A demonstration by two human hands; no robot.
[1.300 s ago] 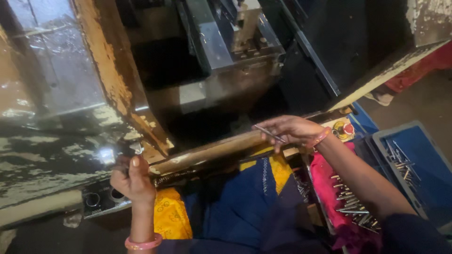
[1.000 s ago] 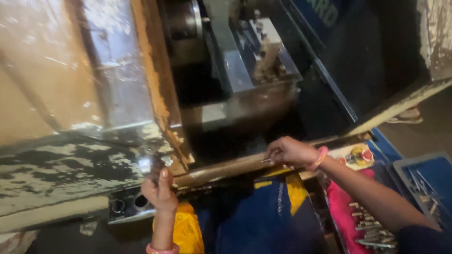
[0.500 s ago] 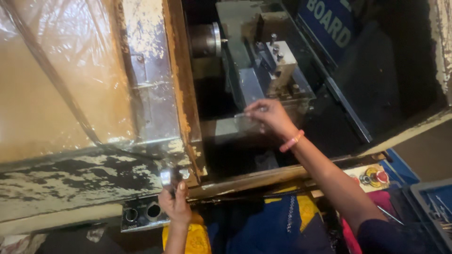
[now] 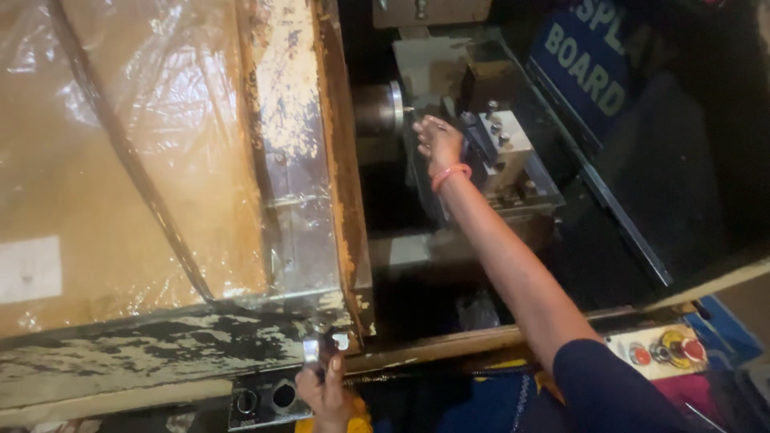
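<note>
right hand: our right hand reaches deep into the machine, arm stretched out, a pink bangle on the wrist; the fingers are curled narrow at the chuck, and we cannot tell whether they pinch anything.
chuck: the round metal chuck sits just left of our right hand, fingertips touching or nearly touching its face.
tool block: a grey metal tool block stands just right of that hand, close against the wrist.
left hand: our left hand is low and near us, closed on a small shiny handle at the bottom edge of the door.
door: the worn, plastic-covered sliding door rises above our left hand.
buttons: a panel with red buttons lies below our right elbow.
</note>
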